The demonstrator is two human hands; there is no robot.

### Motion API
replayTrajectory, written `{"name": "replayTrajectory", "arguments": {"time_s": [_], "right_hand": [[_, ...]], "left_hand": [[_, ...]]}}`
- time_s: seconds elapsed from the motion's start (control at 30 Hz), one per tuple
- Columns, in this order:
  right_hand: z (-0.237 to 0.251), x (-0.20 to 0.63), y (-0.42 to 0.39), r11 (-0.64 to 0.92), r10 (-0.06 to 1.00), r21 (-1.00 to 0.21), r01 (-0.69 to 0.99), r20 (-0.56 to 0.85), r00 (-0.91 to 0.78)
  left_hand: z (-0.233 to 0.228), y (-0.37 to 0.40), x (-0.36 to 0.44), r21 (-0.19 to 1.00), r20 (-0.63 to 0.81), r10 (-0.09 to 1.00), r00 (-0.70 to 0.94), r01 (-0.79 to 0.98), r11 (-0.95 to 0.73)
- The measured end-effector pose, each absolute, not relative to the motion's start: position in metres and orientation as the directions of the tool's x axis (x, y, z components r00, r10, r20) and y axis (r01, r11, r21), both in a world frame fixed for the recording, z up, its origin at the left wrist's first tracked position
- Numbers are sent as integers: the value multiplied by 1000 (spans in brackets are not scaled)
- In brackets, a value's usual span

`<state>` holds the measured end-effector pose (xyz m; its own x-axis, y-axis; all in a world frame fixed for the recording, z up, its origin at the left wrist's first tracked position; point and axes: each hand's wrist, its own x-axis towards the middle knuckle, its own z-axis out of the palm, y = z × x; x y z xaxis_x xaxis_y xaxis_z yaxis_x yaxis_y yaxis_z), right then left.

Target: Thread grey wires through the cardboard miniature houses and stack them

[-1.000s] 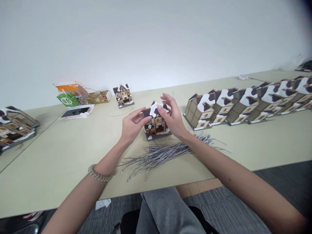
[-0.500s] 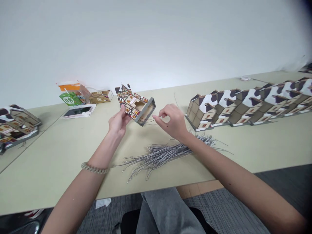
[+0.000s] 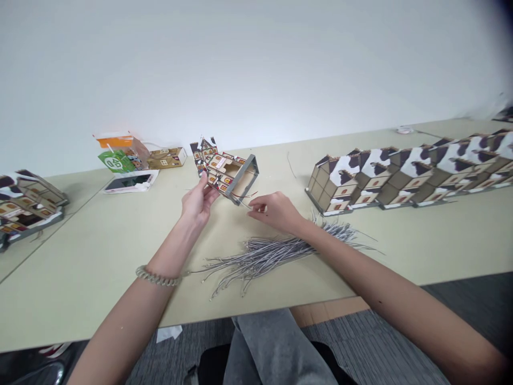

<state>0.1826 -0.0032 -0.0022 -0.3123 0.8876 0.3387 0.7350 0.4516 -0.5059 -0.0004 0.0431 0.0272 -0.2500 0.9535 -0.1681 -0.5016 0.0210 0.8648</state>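
Fingers of our left hand (image 3: 197, 199) clamp the tilted brown paper model house (image 3: 224, 172) above the tabletop (image 3: 100, 251); our right hand (image 3: 272, 211) pinches a thin grey wire (image 3: 243, 202) at its open base.

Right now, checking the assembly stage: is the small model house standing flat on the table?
No: the left hand holds the model house tipped on its side above the table, its open base facing the right hand.

Row of houses (image 3: 420, 168) runs off the right edge — left-hand pile (image 3: 28, 206) also cut off.
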Motion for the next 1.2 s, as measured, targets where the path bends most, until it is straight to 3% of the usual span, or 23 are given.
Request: {"name": "replayTrajectory", "arguments": {"time_s": [0.13,0.33,0.53,1.2], "right_hand": [[-2,182,-3,495,868,-510,704,333,-369],[-10,182,3,533,841,-423,733,358,-405],[-13,182,6,553,830,-457,696,373,-415],[2,184,-3,532,839,-228,816,275,-470]], "left_hand": [[27,44,-3,869,-152,951,-270,-495,-2],[26,45,-5,880,-112,959,-259,-474,-26],[27,43,-3,875,-66,970,-235,-481,-58],[25,46,-11,910,63,926,-371,-360,-207]]}}
